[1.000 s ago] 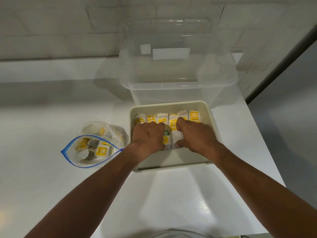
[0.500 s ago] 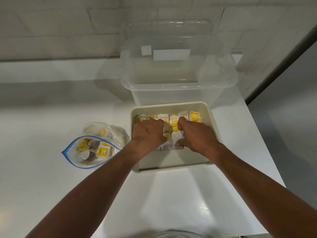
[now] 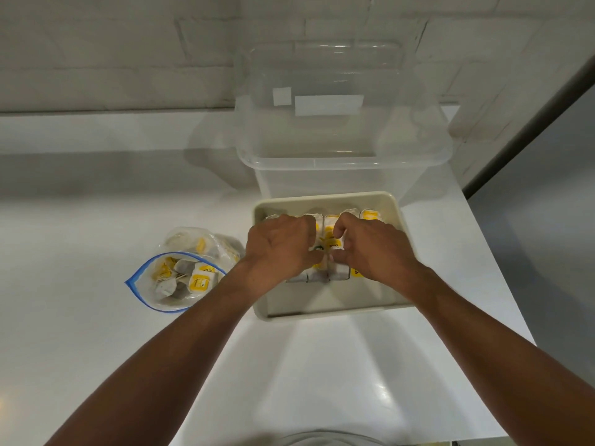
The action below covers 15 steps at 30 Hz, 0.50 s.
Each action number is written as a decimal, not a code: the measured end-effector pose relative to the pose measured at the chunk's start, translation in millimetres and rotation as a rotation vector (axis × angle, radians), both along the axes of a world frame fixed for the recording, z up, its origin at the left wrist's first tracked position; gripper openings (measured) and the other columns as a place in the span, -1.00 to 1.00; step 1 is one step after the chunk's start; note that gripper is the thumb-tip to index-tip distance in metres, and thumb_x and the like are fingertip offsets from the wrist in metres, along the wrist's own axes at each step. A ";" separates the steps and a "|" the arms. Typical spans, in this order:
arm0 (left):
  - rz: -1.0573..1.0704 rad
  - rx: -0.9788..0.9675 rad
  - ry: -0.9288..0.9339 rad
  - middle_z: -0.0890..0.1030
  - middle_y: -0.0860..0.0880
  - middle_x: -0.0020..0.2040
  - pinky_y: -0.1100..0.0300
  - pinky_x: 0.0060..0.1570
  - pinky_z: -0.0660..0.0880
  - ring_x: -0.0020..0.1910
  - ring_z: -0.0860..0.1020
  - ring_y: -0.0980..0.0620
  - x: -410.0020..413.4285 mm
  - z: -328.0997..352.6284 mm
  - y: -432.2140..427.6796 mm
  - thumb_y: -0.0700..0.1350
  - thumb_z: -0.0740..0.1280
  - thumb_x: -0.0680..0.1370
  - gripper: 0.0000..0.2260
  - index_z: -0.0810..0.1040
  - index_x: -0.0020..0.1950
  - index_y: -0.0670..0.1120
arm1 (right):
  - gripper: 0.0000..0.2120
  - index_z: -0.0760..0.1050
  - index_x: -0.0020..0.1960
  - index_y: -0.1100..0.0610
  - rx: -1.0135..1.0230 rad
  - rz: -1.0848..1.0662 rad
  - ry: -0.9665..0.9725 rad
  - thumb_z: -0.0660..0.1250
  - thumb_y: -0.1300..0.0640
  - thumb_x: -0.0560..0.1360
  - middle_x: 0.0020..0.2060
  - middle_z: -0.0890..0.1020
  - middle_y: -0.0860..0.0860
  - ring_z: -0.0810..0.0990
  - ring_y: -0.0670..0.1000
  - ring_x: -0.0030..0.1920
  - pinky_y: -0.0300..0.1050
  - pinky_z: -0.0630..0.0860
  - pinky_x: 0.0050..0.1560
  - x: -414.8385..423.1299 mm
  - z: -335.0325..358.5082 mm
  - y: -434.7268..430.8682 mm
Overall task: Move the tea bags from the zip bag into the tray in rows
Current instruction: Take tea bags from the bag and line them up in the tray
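Head view: both hands are recorded inside the tray (image 3: 322, 300), side by side, over the tea bags (image 3: 331, 241). Right hand (image 3: 375, 252): forefinger and thumb are curled round one tea bag with a yellow tag, which is pinched between them. Left hand (image 3: 281, 249): fingers are curled downward onto the bags; the fingertips are hidden under the knuckles, so whether anything is held cannot be told. A back row of bags is seen just beyond the knuckles, along the far tray wall; a second row is partly covered beneath both palms. Bare tray floor is noted on the wrist side of the hands. The zip bag (image 3: 145, 286) is placed outboard of the left wrist on the white counter (image 3: 80, 226), mouth open, with unsorted tea bags (image 3: 199, 280) inside. A clear plastic tub (image 3: 341, 140) is set beyond the fingertips, behind the tray.
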<state>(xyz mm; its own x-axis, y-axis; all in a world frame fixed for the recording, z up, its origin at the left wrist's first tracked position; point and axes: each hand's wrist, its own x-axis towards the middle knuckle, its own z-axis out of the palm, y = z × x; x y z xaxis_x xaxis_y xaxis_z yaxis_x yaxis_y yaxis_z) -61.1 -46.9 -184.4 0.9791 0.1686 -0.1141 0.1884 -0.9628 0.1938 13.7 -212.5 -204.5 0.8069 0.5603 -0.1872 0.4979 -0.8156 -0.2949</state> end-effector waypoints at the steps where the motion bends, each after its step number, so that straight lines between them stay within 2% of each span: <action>1: 0.014 -0.034 -0.011 0.58 0.13 -0.11 0.17 -0.16 0.38 -0.01 0.56 0.03 -4.3 2.9 3.0 0.30 0.35 0.46 -0.70 0.48 -0.02 0.11 | -0.67 0.38 0.03 -0.15 0.009 -0.004 0.005 0.36 -0.30 0.43 -0.14 0.61 -0.16 0.59 -0.03 -0.10 -0.04 0.55 -0.09 -1.3 3.0 -0.3; 5: 0.022 -0.247 -0.043 0.59 0.20 -0.10 0.15 -0.10 0.49 -0.15 0.52 0.15 -29.9 14.8 21.7 0.34 0.38 0.42 -0.68 0.49 -0.01 0.16 | -0.75 0.47 -0.02 -0.18 0.122 0.027 0.060 0.37 -0.29 0.42 -0.10 0.59 -0.22 0.55 -0.13 -0.13 -0.13 0.49 -0.14 -12.3 20.1 0.0; 7: 0.023 -0.450 -0.079 0.60 0.22 -0.11 0.10 -0.09 0.54 -0.22 0.54 0.18 -48.9 19.7 35.0 0.29 0.45 0.39 -0.69 0.51 -0.02 0.16 | -0.79 0.48 -0.06 -0.18 0.201 0.064 0.124 0.41 -0.23 0.42 -0.10 0.60 -0.22 0.53 -0.21 -0.21 -0.14 0.47 -0.16 -20.6 27.1 4.1; 9: 0.052 -0.623 -0.123 0.62 0.20 -0.14 0.06 -0.10 0.56 -0.27 0.56 0.16 -67.9 23.7 49.3 0.20 0.51 0.38 -0.72 0.54 -0.03 0.14 | -0.81 0.49 -0.08 -0.16 0.282 0.093 0.179 0.45 -0.18 0.42 -0.13 0.61 -0.22 0.55 -0.21 -0.28 -0.10 0.51 -0.14 -30.3 32.8 11.1; 11: 0.101 -0.693 -0.144 0.64 0.16 -0.15 0.05 -0.11 0.56 -0.29 0.57 0.12 -84.5 26.1 63.7 0.10 0.54 0.40 -0.77 0.56 -0.04 0.11 | -0.82 0.52 -0.07 -0.13 0.312 0.121 0.194 0.46 -0.15 0.43 -0.16 0.61 -0.23 0.58 -0.18 -0.29 -0.07 0.53 -0.11 -40.7 37.4 21.5; 15: 0.185 -0.717 -0.152 0.65 0.16 -0.16 0.14 -0.15 0.53 -0.28 0.57 0.11 -112.8 26.0 91.3 0.08 0.53 0.42 -0.81 0.58 -0.07 0.10 | -0.82 0.53 -0.07 -0.12 0.319 0.156 0.168 0.45 -0.16 0.42 -0.20 0.59 -0.28 0.58 -0.17 -0.25 -0.07 0.52 -0.10 -60.9 42.5 45.6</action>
<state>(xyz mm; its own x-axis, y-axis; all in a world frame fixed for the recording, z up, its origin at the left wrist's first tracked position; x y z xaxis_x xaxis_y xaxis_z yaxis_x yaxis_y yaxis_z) -173.9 44.4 -158.4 0.9557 0.2672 -0.1236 0.2558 -0.5459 0.7978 -47.1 -167.0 -162.0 0.6806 0.7249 -0.1061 0.5316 -0.5884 -0.6093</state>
